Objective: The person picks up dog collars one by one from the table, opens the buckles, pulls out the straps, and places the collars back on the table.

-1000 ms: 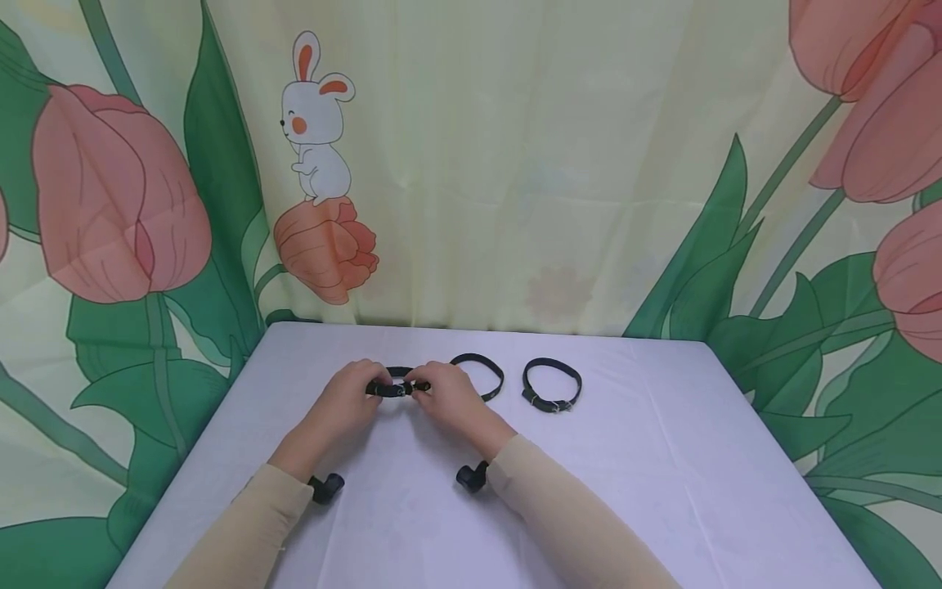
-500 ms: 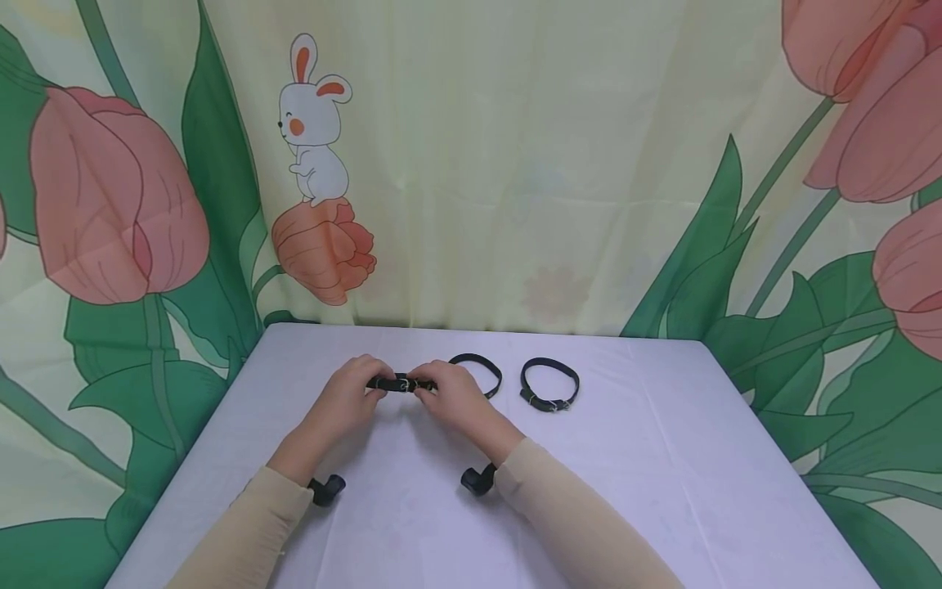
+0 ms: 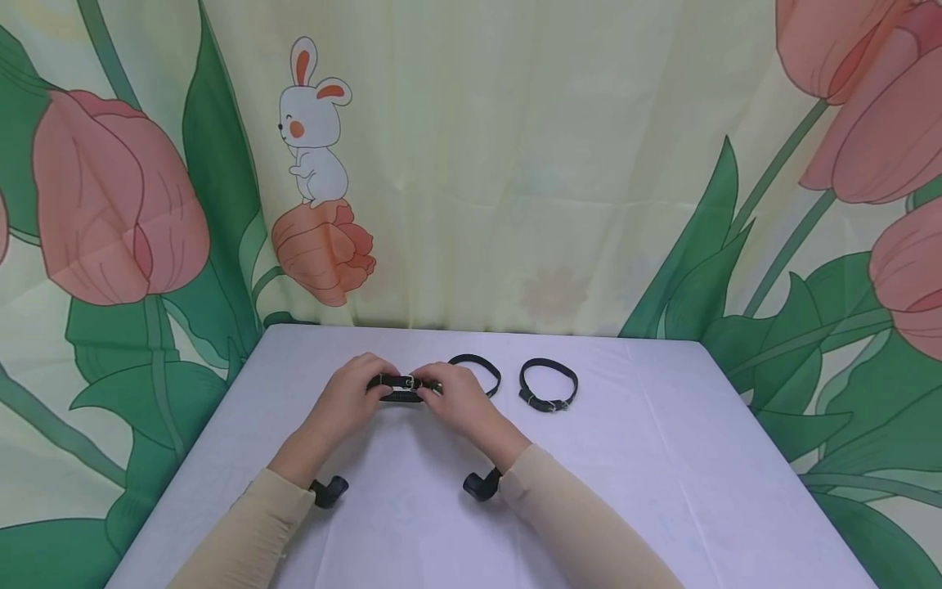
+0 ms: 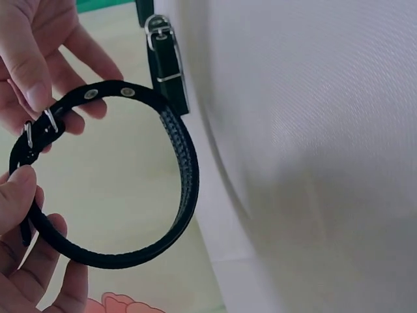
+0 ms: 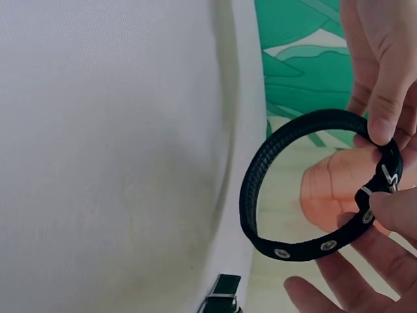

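Both hands hold one black buckled collar [image 3: 392,381] above the table, its loop fastened round. My left hand [image 3: 355,401] pinches one side of the buckle part; my right hand [image 3: 458,395] pinches the other side. In the left wrist view the collar [image 4: 189,186] appears as a full ring with a silver buckle and metal eyelets, its inside textured. The right wrist view shows thumbs and fingertips close about the buckle of this collar [image 5: 303,251], with the strap end partly hidden by fingers. A second black collar [image 3: 495,383] lies just right of my right hand, partly covered by it.
A third black buckled collar [image 3: 542,404] lies looped farther right on the white-covered table [image 3: 633,491]. Behind the table hangs a curtain [image 3: 471,164] printed with tulips and a rabbit. Small black wrist cameras sit under both wrists.
The held collar has tipped: its far side, earlier above the buckled strap, now shows below it. The hands have shifted only slightly, and the other two collars have stayed put.
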Available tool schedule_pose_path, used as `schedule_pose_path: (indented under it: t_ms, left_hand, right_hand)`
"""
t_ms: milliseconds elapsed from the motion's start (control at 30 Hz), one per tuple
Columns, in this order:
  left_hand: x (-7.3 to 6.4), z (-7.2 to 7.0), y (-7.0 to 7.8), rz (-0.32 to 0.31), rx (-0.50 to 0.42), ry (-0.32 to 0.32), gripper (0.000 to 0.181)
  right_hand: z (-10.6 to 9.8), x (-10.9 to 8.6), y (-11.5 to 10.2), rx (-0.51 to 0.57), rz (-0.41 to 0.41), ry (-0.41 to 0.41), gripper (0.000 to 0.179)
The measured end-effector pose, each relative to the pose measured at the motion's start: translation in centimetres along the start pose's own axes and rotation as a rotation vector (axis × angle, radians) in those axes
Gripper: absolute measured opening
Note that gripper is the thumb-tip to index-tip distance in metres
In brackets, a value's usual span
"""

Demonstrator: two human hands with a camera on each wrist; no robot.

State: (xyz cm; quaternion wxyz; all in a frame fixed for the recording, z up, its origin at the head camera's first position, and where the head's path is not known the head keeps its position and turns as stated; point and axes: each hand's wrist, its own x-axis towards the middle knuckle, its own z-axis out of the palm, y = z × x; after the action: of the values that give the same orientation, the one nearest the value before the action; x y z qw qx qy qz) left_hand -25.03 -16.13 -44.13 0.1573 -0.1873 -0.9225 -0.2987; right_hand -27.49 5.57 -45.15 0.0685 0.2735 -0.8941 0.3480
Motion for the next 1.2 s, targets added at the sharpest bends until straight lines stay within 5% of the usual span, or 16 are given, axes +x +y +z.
schedule_pose_path:
  t_ms: [700, 1200]
  left_hand:
    - [-0.1, -0.1, 1.2, 0.008, -0.071, 0.051, 0.023]
    - [-0.3, 0.1, 1.6, -0.017, -0.109, 0.071, 0.023]
  right_hand:
    - [-0.5, -0.7, -2.1, 0.133, 0.080, 0.088, 0.026]
    - [-0.5, -0.8, -2.2, 0.110, 0.099, 0.125, 0.014]
